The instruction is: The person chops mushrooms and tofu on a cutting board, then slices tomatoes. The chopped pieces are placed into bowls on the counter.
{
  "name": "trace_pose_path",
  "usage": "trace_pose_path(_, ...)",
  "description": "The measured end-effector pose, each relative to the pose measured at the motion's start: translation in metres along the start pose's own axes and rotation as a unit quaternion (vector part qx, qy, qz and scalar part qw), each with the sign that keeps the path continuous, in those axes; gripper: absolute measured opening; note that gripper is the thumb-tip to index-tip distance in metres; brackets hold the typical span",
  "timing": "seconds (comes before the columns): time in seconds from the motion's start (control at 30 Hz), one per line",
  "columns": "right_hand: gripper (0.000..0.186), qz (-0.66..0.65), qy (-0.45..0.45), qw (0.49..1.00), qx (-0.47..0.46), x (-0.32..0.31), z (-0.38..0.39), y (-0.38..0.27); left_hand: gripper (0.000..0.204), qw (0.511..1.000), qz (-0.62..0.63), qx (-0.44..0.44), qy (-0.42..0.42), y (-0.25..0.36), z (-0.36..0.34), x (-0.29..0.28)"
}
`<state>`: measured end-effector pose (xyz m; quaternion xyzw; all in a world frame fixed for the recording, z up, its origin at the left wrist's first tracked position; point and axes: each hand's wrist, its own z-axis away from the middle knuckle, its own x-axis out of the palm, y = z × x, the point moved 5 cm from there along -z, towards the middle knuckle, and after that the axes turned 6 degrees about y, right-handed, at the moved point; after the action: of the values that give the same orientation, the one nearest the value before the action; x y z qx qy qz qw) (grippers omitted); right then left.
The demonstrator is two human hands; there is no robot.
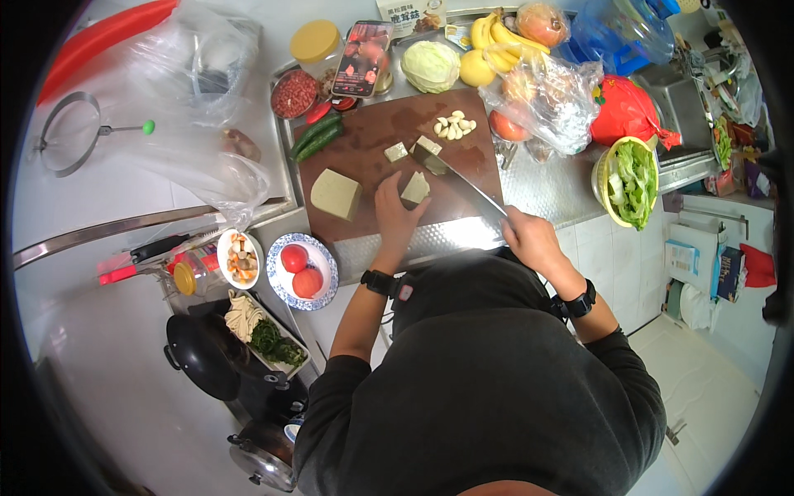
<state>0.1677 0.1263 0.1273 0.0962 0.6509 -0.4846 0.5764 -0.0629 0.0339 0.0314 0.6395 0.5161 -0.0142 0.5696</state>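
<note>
A brown cutting board (376, 120) lies on the counter in front of me. My left hand (395, 213) is closed around a piece of pale greenish tofu (416, 189), thumb and fingers on its sides. In my right hand (534, 240) is the handle of a kitchen knife (473, 187). Its blade slants up and left over the board, its tip end against a small tofu piece (428, 144). Another tofu cube (395, 152) sits just left of that. A larger tofu block (336, 194) rests at the board's left. Peeled garlic cloves (455, 126) are heaped near its far edge.
Cucumbers (317, 137) lie at the board's left edge. A phone (362, 59), a cabbage (430, 67) and bananas (501, 40) line the back. A plate of tomatoes (322, 248) stands at left, a basket of lettuce (630, 183) at right.
</note>
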Motion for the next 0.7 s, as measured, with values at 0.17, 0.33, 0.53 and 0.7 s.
trace_pose_path(0.17, 0.016, -0.006, 0.001, 1.0, -0.007, 0.001, 0.004, -0.004, 0.055, 0.999, 0.018, 0.027, -0.026, -0.008, 0.003, 0.006)
trace_pose_path(0.33, 0.019, 0.002, 0.006, 0.999, -0.036, 0.005, 0.008, -0.013, 0.053, 0.995, 0.067, 0.056, 0.037, -0.008, 0.009, 0.0)
trace_pose_path(0.53, 0.025, 0.007, 0.012, 0.998, -0.066, 0.007, 0.014, -0.023, 0.035, 0.995, 0.078, 0.06, 0.02, -0.015, 0.014, 0.003)
trace_pose_path(0.7, 0.02, 0.029, -0.031, 0.997, -0.059, 0.02, 0.009, -0.016, 0.028, 0.994, 0.053, 0.091, 0.019, -0.018, 0.015, 0.006)
